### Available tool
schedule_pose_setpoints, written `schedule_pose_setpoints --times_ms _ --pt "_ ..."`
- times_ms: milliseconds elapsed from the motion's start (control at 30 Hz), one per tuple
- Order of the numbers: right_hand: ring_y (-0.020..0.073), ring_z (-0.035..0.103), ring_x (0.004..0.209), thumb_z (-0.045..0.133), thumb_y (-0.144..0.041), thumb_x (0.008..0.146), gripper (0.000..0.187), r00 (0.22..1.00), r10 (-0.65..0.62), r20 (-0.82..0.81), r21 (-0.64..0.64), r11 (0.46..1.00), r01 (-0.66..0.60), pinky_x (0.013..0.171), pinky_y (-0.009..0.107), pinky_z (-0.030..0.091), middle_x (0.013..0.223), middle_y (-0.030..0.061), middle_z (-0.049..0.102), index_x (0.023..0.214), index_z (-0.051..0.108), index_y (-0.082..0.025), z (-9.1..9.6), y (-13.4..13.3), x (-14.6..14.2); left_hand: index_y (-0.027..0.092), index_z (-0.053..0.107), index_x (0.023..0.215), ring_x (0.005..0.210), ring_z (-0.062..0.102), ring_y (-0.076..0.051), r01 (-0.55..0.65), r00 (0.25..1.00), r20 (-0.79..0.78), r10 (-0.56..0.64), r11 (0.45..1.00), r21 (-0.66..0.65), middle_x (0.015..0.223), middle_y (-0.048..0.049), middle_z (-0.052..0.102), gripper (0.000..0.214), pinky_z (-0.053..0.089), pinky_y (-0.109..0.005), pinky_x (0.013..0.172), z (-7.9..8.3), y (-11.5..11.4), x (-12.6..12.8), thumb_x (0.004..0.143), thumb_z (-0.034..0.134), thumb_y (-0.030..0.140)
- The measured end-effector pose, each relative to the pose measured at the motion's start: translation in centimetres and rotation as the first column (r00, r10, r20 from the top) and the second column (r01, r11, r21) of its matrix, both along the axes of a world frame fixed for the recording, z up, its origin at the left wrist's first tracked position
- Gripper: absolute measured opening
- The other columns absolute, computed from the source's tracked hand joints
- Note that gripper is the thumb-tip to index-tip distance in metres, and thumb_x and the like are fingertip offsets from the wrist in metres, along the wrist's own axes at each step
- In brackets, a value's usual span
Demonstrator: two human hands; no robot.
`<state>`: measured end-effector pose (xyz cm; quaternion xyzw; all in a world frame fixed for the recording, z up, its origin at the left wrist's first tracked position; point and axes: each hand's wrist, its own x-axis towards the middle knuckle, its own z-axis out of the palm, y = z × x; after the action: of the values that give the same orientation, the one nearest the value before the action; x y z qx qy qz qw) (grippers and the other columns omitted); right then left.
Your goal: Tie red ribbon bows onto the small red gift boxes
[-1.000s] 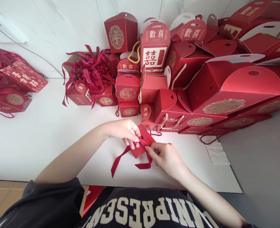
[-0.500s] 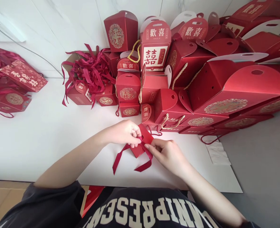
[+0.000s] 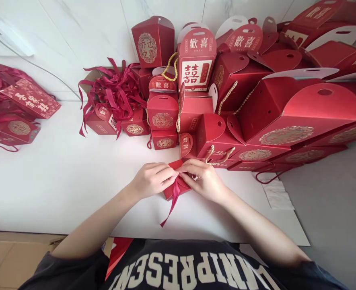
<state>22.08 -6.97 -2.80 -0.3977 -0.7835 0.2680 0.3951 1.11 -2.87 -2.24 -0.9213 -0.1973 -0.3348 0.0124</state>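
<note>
So we've got our left hand (image 3: 155,180) and right hand (image 3: 203,179) meeting over a small red box (image 3: 168,194), fingertips pinched in tight on a ribbon (image 3: 175,197); we can't tell which strand each one has. One ribbon end trails over the box's near edge. The box sits on our white table (image 3: 75,173), just this side of the stacked gift boxes (image 3: 221,133). Back to the left, loose ribbons (image 3: 117,90) are heaped up.

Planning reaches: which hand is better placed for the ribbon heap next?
Probably the left hand: the ribbon heap lies nearer it than the right hand, though both are at the front box.
</note>
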Motion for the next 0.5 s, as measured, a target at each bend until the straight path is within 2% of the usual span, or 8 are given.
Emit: schedule_pose_setpoints --times_ms 167,267,333,433,500 --pt "0.0176 0.063 0.078 0.053 -0.015 0.092 0.014 0.993 -0.112 0.029 0.079 0.991 0.11 0.071 0.03 0.053 0.092 0.0066 0.066 0.1 0.062 -0.02 -0.3 -0.3 -0.3 0.017 0.059 0.082 0.06 0.062 -0.01 0.046 0.996 0.073 -0.05 0.998 0.053 0.067 0.0013 0.067 0.012 0.053 -0.022 0.064 -0.4 0.0 -0.2 0.083 0.064 0.007" --pt "0.0196 0.063 0.088 0.054 -0.011 0.089 0.023 0.999 -0.029 0.033 0.077 0.997 0.026 0.079 0.034 0.053 0.102 0.0064 0.069 0.109 0.059 -0.021 -0.4 -0.3 -0.3 0.017 0.059 0.083 0.061 0.064 -0.012 0.052 0.997 0.059 -0.058 0.993 0.106 0.067 0.0012 0.066 0.011 0.055 -0.024 0.064 -0.7 -0.2 -0.4 0.083 0.065 0.008" --pt "0.0196 0.063 0.089 0.053 -0.009 0.089 0.024 1.0 0.022 0.02 0.086 0.996 -0.024 0.08 0.034 0.053 0.101 0.0052 0.07 0.108 0.058 -0.022 -0.2 -0.4 -0.3 0.017 0.059 0.083 0.062 0.064 -0.012 0.057 0.997 0.042 -0.063 0.991 0.122 0.069 0.0007 0.067 0.01 0.055 -0.025 0.064 -0.9 -0.2 -0.5 0.084 0.065 0.009" --pt "0.0185 0.06 0.082 0.05 -0.007 0.088 0.021 0.997 -0.065 -0.042 0.138 0.988 0.07 0.075 0.033 0.052 0.092 0.0047 0.067 0.1 0.058 -0.022 0.3 -0.6 -0.1 0.017 0.061 0.085 0.064 0.063 -0.012 0.078 0.996 0.041 -0.084 0.987 0.143 0.073 -0.0008 0.068 0.009 0.054 -0.026 0.063 -1.0 0.1 -0.7 0.084 0.065 0.009" --pt "0.0198 0.061 0.087 0.051 -0.007 0.086 0.024 0.994 -0.098 -0.051 0.138 0.985 0.104 0.077 0.035 0.053 0.096 0.006 0.066 0.103 0.057 -0.022 0.7 -0.6 0.0 0.017 0.063 0.089 0.065 0.063 -0.013 0.09 0.994 0.056 -0.099 0.986 0.143 0.074 -0.0014 0.068 0.008 0.054 -0.026 0.062 -0.9 0.3 -0.8 0.085 0.065 0.01"
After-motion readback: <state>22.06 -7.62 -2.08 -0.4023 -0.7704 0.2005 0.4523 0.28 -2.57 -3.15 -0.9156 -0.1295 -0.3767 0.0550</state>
